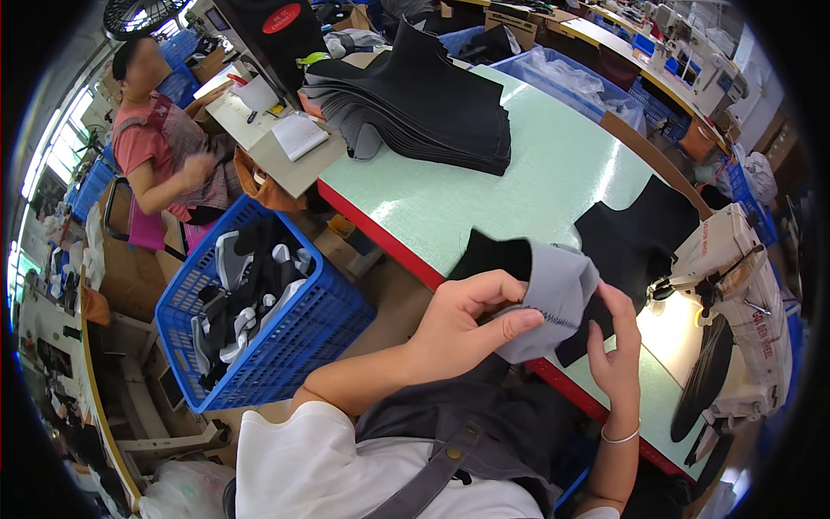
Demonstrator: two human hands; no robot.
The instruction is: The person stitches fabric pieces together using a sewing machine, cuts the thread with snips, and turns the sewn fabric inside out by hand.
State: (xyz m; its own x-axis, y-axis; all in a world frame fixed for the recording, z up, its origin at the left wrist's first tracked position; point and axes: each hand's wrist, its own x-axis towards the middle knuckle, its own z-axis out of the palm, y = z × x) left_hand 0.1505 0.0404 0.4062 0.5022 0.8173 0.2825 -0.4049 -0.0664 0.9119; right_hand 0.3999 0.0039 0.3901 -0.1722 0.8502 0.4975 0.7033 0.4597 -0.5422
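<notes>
The gray-and-black fabric piece [562,281], in the head view, is held up above the near edge of the green table [553,186], curved into a loop with a dark zigzag seam on its near side. The person's left hand [462,324] grips its left edge, thumb outside near the seam and fingers tucked within the loop. The right hand [618,350], with a bracelet [621,437] at its wrist, has curved fingers against the piece's right side; whether it pinches the fabric cannot be told.

Just beyond the right hand, 1 black fabric cutout [635,229] lies on the table, near a white sewing machine [752,324] with a lit work area. A stack of black fabric pieces [432,108] sits at the table's far side. On the left stands a blue plastic crate [298,342] containing black, gray and white pieces; farther left, a co-worker [156,164] is near an open notebook [298,136].
</notes>
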